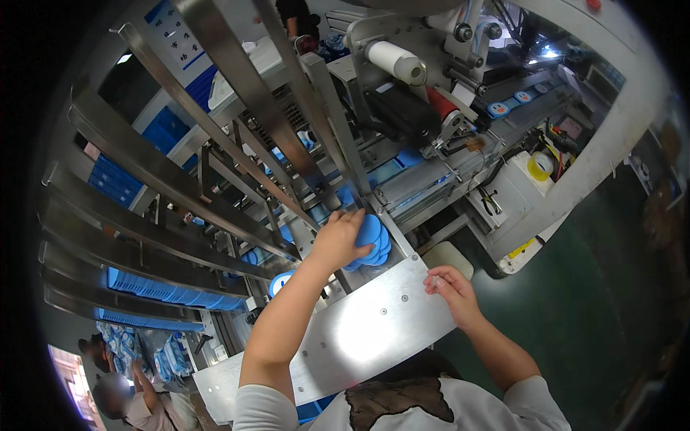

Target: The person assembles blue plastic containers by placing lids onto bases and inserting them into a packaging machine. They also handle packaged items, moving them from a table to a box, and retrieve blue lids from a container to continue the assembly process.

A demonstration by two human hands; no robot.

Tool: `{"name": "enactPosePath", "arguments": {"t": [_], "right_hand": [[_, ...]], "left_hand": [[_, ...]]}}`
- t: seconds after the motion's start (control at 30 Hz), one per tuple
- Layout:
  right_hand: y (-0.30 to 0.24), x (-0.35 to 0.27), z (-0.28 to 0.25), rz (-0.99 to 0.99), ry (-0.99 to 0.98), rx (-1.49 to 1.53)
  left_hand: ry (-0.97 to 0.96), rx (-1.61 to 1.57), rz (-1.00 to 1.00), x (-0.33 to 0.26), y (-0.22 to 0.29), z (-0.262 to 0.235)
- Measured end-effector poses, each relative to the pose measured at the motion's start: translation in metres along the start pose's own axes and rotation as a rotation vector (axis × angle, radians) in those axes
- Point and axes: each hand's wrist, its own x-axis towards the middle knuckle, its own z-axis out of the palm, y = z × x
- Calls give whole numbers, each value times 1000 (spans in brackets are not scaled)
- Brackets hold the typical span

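My left hand [339, 240] reaches over the metal plate to a small overlapping pile of flat blue discs [375, 240]. Its thumb and fingers close about the pile's left edge. My right hand [454, 293] is at the plate's right end with its fingertips drawn together. Something small and pale may be between them, but I cannot make it out. A round white-and-blue label [280, 283] lies left of my left forearm. The shiny metal plate [383, 312] spans the space before my body.
Tall curved metal bars [172, 188] rise at left. A machine carries a white roll [395, 60] and a black motor [404, 115]. Labelled pieces [498, 109] lie on its conveyor at far right. Yellow tape [539, 167] sits on a white box. Another person [154, 406] is at lower left.
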Motion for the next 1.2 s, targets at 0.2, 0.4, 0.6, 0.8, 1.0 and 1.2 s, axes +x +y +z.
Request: {"name": "enactPosePath", "arguments": {"t": [0.2,0.4,0.6,0.8,1.0,1.2], "right_hand": [[-12,18,6,-72,-66,-35],[-47,41,57,-629,-205,-315],[-49,38,138,-894,-481,-431],[-11,17,181,-959,-644,-498],[-7,2,203,-819,-486,-407],[7,17,176,-545,-138,76]], "left_hand": [[223,-203,-162,-23,3,-24],[117,-1718,-463,-93,26,-45],[22,-1838,-564,-174,63,-27],[32,-1801,-454,-229,67,-1],[184,-2055,-494,-267,43,-8],[745,-2340,-633,-298,9,-11]]}}
